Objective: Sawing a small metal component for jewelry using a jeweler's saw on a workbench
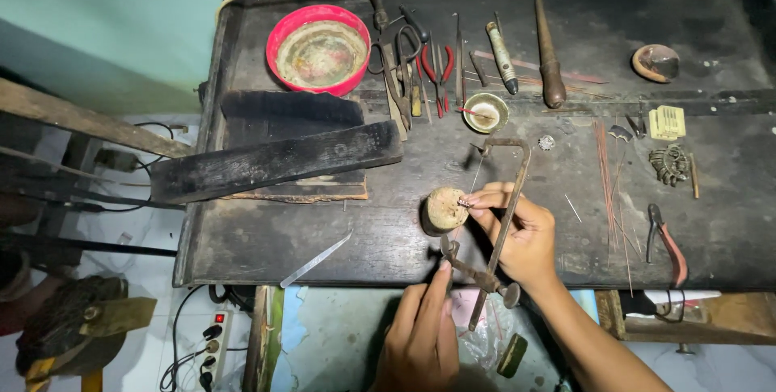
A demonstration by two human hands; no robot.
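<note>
Head view, dark table. Our left hand reached up from six o'clock, its grip clenched on the lower handle end of a jeweller's saw frame. Our right hand, at four o'clock of the round wooden peg, pinched a small metal piece against the peg's edge. The saw frame crossed over the right hand and partly hid its fingers. At twelve o'clock lay scissors, red-handled pliers and a small brass dish; at eleven o'clock, a red bowl. A black block lay at nine o'clock, wires and pliers at three o'clock.
</note>
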